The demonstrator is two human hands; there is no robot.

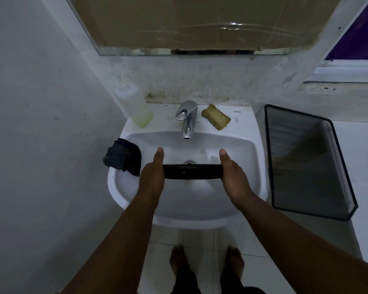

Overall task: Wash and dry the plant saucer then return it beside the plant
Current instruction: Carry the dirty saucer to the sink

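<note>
A black plant saucer (192,171) is held on edge over the white sink basin (238,145), just in front of the drain. My left hand (152,174) grips its left rim and my right hand (234,174) grips its right rim, both thumbs pointing toward the tap. The fingers of both hands are hidden behind the saucer. The chrome tap (187,118) stands behind it with no water visible. No plant is in view.
A dark cloth (123,158) hangs over the sink's left rim. A yellow sponge (216,119) lies right of the tap and a pale soap bottle (136,107) stands to its left. A black mesh bin (306,164) sits on the right counter. A wall is close on the left.
</note>
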